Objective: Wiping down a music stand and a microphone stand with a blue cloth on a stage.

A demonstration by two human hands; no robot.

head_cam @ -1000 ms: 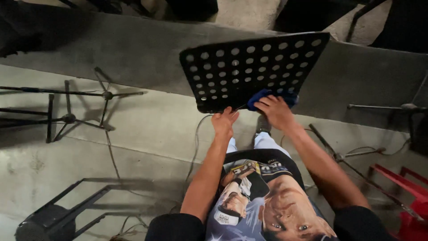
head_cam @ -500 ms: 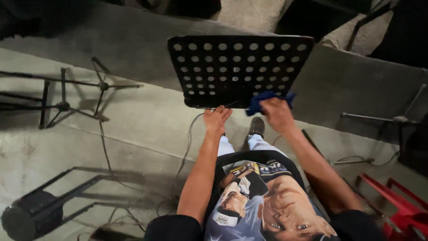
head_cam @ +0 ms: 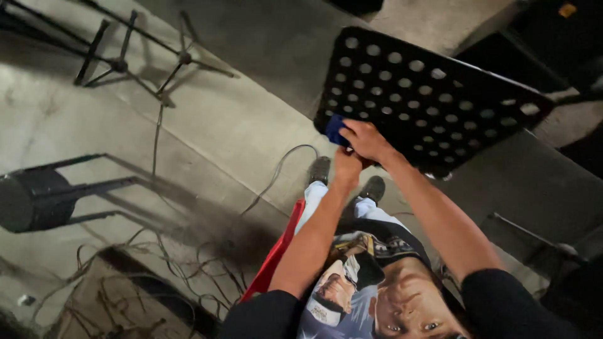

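Perforated black music-stand desk [head_cam: 433, 94] tilts over the concrete floor [head_cam: 220, 119]; the right hand [head_cam: 364, 139] presses a blue cloth [head_cam: 335, 129] closed-fingered against its lower-left corner, apparently mid-wipe, while the left hand [head_cam: 347, 168] grips the bottom edge just beneath. No containers show; a black stool [head_cam: 38, 198] stands well apart.

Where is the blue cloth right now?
In the head view, the blue cloth sits under the right hand, pressed against the lower left edge of the black perforated music stand desk.
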